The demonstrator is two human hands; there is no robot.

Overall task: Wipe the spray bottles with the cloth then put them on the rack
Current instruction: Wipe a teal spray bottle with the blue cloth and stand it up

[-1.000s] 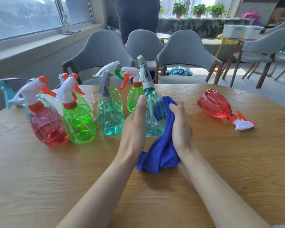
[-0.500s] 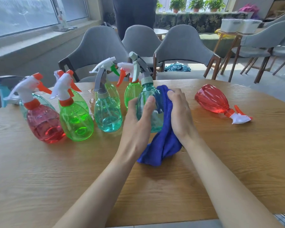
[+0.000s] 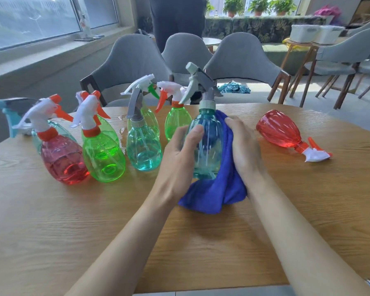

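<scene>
My left hand (image 3: 177,159) grips a teal spray bottle (image 3: 205,146) with a grey trigger head, held just above the wooden table (image 3: 73,231). My right hand (image 3: 244,148) presses a blue cloth (image 3: 218,189) against the bottle's right side, and the cloth hangs down onto the table. Several other spray bottles stand in a row to the left: a red one (image 3: 62,161), a green one (image 3: 104,157), a teal one (image 3: 143,148) and a green one (image 3: 176,122) behind. A red bottle (image 3: 282,131) lies on its side to the right. No rack is in view.
Three grey chairs (image 3: 241,58) stand behind the table's far edge, and a person in dark clothes (image 3: 177,20) stands behind them. More chairs and a small table with white boxes (image 3: 314,34) are at the back right. A window sill runs along the left.
The bottle has been lifted and turned in my left hand, and my right hand has slid the cloth along its right side. The view has shifted slightly.
</scene>
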